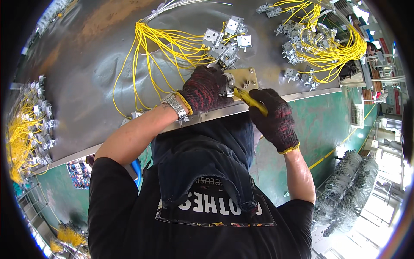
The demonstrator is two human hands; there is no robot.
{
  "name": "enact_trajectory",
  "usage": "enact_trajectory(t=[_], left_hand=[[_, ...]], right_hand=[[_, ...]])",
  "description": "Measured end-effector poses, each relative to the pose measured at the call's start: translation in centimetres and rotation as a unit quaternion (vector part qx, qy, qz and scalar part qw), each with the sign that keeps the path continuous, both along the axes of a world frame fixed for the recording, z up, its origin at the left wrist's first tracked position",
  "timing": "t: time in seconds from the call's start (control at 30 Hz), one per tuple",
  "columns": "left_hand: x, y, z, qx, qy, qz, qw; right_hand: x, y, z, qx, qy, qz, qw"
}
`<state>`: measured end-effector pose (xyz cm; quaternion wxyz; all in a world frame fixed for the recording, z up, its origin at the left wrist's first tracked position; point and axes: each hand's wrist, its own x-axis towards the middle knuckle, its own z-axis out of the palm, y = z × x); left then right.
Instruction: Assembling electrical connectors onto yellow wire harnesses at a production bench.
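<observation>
My left hand (203, 90), in a dark red-and-black knit glove, is closed at the table's front edge. Its fingertips hold a small silver metal part (226, 87) against a brass-coloured fixture plate (250, 74). My right hand (276, 116), gloved alike, is wrapped round yellow-handled pliers (251, 102), whose tip points left to the metal part. Just beyond my left hand lies a cluster of silver metal brackets (226, 48) with yellow wires (166, 43) fanning from them. The gloves partly hide the part and where the tool meets it.
The grey metal table (86, 108) has a raised front edge. More yellow-wired brackets (327, 47) lie at the far right, and another pile (30, 129) at the left. A rack of grey wire bundles (349, 185) stands on the green floor (310, 125) to the right.
</observation>
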<state>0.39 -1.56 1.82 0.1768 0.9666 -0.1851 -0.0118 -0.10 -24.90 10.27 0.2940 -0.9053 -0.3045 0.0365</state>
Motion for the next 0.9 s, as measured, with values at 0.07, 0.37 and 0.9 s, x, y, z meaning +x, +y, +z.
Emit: enact_trajectory(t=[0.07,0.37,0.9], left_hand=[[0.1,0.1,-0.6,-0.043,-0.018,-0.025,0.999],[1.1,-0.1,0.5,-0.01,0.049,-0.003,0.999],[0.4,0.1,0.9,-0.023,0.02,0.004,1.0]], right_hand=[[-0.4,0.6,0.4,-0.021,-0.018,-0.013,1.0],[-0.3,1.8,-1.0,-0.025,-0.052,-0.054,0.997],[0.3,-1.1,-4.5,0.248,0.282,-0.088,0.923]])
